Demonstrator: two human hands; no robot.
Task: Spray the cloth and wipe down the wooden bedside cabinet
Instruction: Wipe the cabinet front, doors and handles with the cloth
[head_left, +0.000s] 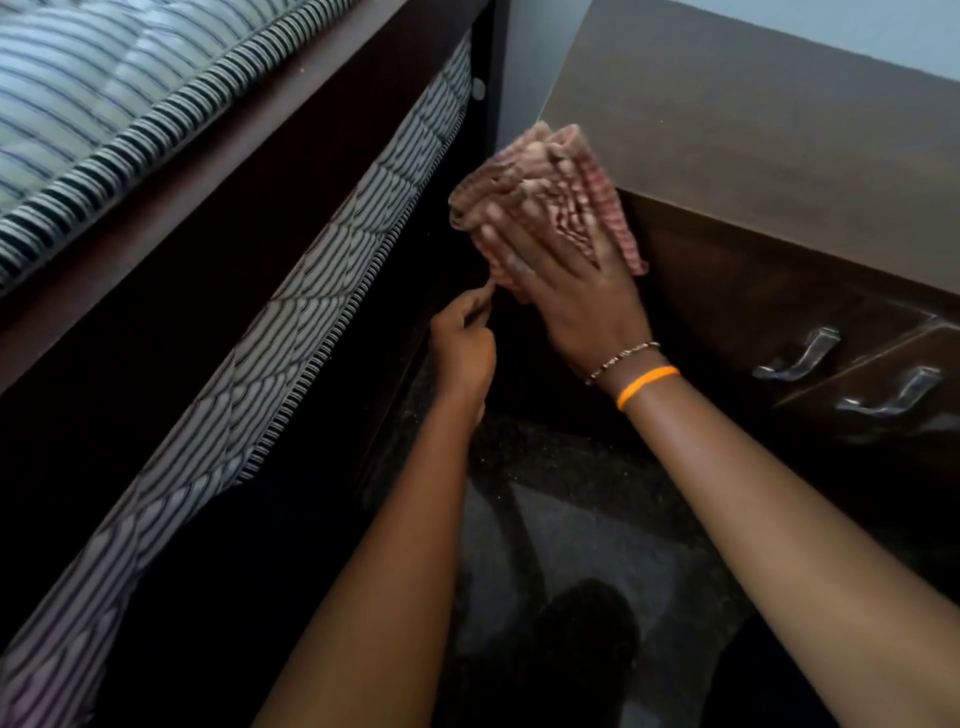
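Observation:
The dark wooden bedside cabinet stands at the upper right, with a flat brown top and drawers below. A pink checked cloth is pressed against the cabinet's left front corner, blurred by motion. My right hand lies flat on the cloth with fingers spread, holding it to the wood. My left hand is just below and left of it, fingers closed, pinching near the cloth's lower edge; whether it grips the cloth I cannot tell. No spray bottle is in view.
A bed with a striped mattress and dark frame fills the left, with a striped sheet hanging down its side. Two metal drawer handles stick out at right. A narrow gap of dark speckled floor lies between bed and cabinet.

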